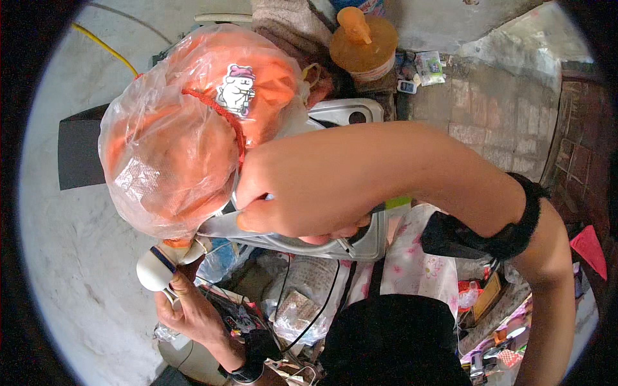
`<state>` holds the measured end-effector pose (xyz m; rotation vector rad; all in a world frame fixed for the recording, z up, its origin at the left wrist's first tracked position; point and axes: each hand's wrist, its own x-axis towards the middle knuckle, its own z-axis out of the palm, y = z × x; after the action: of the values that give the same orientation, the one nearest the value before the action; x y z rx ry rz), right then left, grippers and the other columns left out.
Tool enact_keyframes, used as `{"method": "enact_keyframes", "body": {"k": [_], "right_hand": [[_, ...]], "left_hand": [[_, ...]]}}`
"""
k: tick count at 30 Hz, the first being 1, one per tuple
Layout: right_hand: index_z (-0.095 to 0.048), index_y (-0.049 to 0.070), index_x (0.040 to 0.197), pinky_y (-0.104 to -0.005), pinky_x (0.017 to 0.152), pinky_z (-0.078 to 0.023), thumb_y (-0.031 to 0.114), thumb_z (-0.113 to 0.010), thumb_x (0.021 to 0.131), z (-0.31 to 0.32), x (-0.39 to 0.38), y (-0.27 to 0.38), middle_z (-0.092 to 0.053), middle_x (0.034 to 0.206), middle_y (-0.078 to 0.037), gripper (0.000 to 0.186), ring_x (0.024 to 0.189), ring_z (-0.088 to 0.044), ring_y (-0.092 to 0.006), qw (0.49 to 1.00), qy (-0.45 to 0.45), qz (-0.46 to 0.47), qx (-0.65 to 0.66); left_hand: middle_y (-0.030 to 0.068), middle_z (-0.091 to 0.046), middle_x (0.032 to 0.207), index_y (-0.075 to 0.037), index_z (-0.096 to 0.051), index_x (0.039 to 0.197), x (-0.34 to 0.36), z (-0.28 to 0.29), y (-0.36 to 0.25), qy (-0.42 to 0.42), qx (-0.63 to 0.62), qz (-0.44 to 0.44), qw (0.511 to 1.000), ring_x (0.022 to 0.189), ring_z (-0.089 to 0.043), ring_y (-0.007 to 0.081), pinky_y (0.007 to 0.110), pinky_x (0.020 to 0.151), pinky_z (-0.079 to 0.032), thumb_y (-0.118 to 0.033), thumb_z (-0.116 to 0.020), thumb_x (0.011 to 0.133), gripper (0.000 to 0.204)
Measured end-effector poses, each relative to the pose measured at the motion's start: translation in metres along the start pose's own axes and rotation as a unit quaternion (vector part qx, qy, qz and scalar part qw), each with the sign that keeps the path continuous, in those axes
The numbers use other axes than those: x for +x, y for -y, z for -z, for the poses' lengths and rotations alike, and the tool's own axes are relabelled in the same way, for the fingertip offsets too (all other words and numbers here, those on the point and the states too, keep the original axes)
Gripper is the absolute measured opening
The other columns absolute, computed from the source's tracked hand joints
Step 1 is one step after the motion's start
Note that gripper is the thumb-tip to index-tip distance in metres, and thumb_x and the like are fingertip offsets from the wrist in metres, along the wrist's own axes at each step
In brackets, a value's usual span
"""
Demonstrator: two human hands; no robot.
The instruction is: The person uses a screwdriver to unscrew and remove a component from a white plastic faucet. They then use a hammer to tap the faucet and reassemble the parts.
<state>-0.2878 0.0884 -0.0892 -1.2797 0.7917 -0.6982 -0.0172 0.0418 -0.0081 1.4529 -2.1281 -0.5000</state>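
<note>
My right hand (302, 193) reaches across from the right, fingers curled around a metal utensil. Its flat silver blade-like part (225, 226) comes out on the left, and a thin metal end (347, 246) shows below the fingers; its exact kind is hidden. At lower left, my left hand (190, 315) grips a white mug (153, 270) with a dark blue band, tilted on its side. A bulky orange item (174, 154) in clear plastic, with a red ribbed edge and a cartoon dog sticker, bulges just above the mug and beside my right hand.
Under my right forearm lies a silver metal unit (376, 238) with rounded corners. An orange-lidded tub (364, 55) stands at the back. Flower-patterned cloth (409, 251), dark cables and plastic bags (306, 321) lie nearer me. A yellow cable (103, 45) crosses the wall at left.
</note>
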Motion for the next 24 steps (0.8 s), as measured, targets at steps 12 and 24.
{"method": "enact_keyframes", "body": {"k": [12,24], "right_hand": [[-0.054,-0.004,0.074,-0.0414,0.053,-0.042,0.016,-0.049,0.090,-0.038,0.009,-0.032,-0.054,0.059,-0.020,0.027,0.050,-0.053,-0.0289,0.987,-0.151,0.053,-0.021],[-0.054,-0.003,0.076,-0.0498,0.054,-0.043,0.016,-0.052,0.091,-0.114,0.010,-0.018,-0.056,0.064,-0.028,0.024,0.062,-0.058,-0.0454,0.907,-0.329,0.140,0.224]], "left_hand": [[0.0242,-0.064,0.103,0.015,-0.047,0.122,0.002,-0.002,0.001,0.011,-0.030,-0.020,0.999,0.091,-0.065,0.0273,0.036,0.082,-0.053,-0.027,-0.054,0.097,0.049],[0.0256,-0.063,0.104,0.015,-0.046,0.122,0.009,-0.001,-0.004,0.049,-0.071,-0.028,0.996,0.091,-0.065,0.0289,0.039,0.083,-0.054,-0.025,-0.054,0.097,0.048]]}}
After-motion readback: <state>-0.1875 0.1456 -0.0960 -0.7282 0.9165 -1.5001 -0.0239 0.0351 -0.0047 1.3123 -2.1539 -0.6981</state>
